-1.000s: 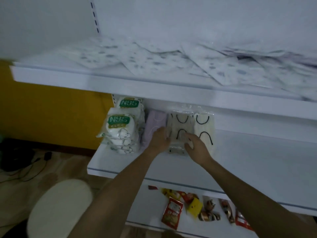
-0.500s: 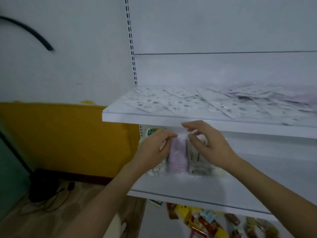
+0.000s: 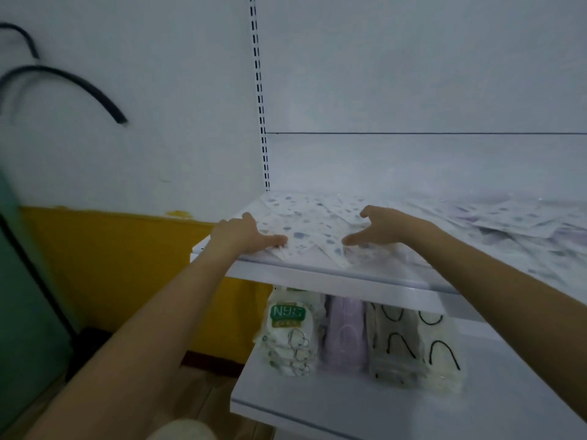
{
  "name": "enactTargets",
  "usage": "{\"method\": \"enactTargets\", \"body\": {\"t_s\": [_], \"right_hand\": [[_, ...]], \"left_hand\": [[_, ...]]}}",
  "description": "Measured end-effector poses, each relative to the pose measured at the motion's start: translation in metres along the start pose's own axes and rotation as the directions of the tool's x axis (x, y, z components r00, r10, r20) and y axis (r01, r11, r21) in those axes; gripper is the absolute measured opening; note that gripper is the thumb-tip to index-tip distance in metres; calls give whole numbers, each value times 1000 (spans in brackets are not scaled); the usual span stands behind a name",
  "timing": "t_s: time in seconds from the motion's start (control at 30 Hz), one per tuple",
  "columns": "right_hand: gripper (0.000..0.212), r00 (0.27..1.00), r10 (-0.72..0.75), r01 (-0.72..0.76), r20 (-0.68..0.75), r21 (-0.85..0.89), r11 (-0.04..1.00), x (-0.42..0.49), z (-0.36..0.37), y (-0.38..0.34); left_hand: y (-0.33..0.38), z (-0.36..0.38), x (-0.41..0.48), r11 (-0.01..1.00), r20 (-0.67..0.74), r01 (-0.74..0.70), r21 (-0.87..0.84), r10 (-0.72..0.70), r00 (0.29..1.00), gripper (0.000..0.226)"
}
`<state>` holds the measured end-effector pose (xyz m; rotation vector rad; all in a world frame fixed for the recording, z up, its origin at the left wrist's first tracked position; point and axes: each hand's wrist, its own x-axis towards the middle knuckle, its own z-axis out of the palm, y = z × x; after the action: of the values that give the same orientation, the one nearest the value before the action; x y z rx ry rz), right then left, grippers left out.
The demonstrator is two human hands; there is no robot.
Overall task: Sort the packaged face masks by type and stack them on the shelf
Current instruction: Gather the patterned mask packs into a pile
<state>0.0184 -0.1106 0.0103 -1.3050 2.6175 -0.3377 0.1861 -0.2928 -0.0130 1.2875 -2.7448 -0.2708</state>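
Packaged face masks point(image 3: 355, 341) stand in four sorted stacks on the lower white metal shelf point(image 3: 317, 408), side by side and touching. At the left end are white packs with a green N95 label point(image 3: 287, 338), then lilac packs point(image 3: 344, 335), then clear packs of grey masks with black ear loops point(image 3: 392, 344), then clear packs of cream masks with black loops point(image 3: 440, 350).

Above them runs the upper white shelf point(image 3: 317, 277), covered with loose flat white packets speckled blue and grey point(image 3: 311, 217) – overlapping, unsorted, with some lilac-tinted packets point(image 3: 476, 214) further right.

Both bare forearms reach up to this shelf. The left hand point(image 3: 241, 235) lies palm down at the front left corner, fingers straight and spread, pressing on the speckled packets, gripping nothing. The right hand point(image 3: 384, 227) is beside it, apart, arched over the packets with fingers spread and thumb stretched left – it holds nothing; whether its thumb tip touches a packet I cannot tell.

Behind stands a white back panel with a slotted upright point(image 3: 260, 90). To the left are a wall with a yellow lower band point(image 3: 111, 249) and a black cable point(image 3: 63, 81).
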Motion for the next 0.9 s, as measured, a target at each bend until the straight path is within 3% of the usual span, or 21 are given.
{"method": "enactTargets", "body": {"t_s": [0.2, 0.33, 0.43, 0.6, 0.73, 0.83, 0.9], "right_hand": [[77, 999, 9, -11, 40, 44, 999, 22, -6, 2], [64, 1000, -7, 11, -16, 211, 977, 26, -10, 5], [47, 993, -26, 79, -116, 473, 877, 27, -17, -2], [36, 949, 20, 187, -313, 615, 766, 36, -24, -31], [37, 957, 39, 246, -289, 870, 428, 52, -14, -72], [37, 956, 51, 241, -290, 871, 429, 71, 5, -104], [38, 956, 21, 250, -292, 850, 464, 80, 14, -120]], "left_hand": [[-34, -14, 15, 951, 106, 15, -308, 18, 994, 85], [-66, -19, 40, 911, 84, 1, -413, 37, 996, 90], [-77, -22, 48, 854, 17, -88, -514, 112, 994, 72], [-80, -30, 63, 730, -268, -303, -613, 169, 949, 47], [-63, -42, 70, 580, -414, -413, -702, 140, 900, 29], [-47, -43, 73, 353, -294, -324, -878, 137, 946, 34], [-43, -39, 76, 388, -342, -380, -840, 165, 925, 40]]}}
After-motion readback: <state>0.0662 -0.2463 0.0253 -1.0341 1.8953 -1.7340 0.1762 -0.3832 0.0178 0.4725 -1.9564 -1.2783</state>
